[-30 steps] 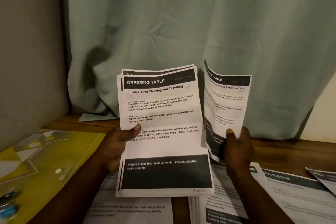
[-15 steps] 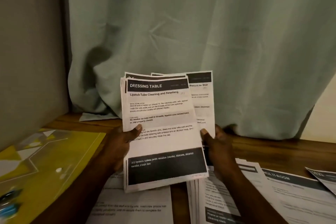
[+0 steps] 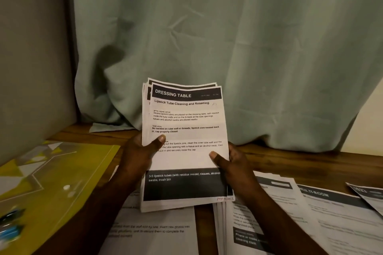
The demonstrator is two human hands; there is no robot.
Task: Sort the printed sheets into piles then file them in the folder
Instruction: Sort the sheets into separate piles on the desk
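Lying nearest along the counter's front edge are loose printed sheets: a pile [image 3: 157, 232] just left of the middle, a second pile [image 3: 244, 223] to its right with a strip of bare wood between them, then a sheet headed MULTI-ROOM [image 3: 335, 213] and the corner of another sheet [image 3: 371, 196] at the right edge. At the front left corner a yellow folder [image 3: 51, 182] with a pale geometric pattern lies flat, and blurred blue pens [image 3: 10, 232] rest at its near end. Above the two piles, both forearms reach in and hold a stack of sheets [image 3: 186, 122] upright over the counter [image 3: 310, 161]. Its top sheet is headed DRESSING TABLE, and the edges of others fan out slightly at its upper left. Whether its lower edge touches the piles cannot be told. The left hand [image 3: 143, 157] takes the stack's left edge, its grip pinching the paper with the thumb across the printed face and the fingers hidden behind. The right hand [image 3: 234, 170] takes the right edge lower down, its grip likewise pinching the stack, thumb on the front just above the dark band. Along the counter's back edge a pale green curtain [image 3: 228, 37] hangs in folds and bunches on the wood. A grey wall panel [image 3: 31, 58] closes the left side.
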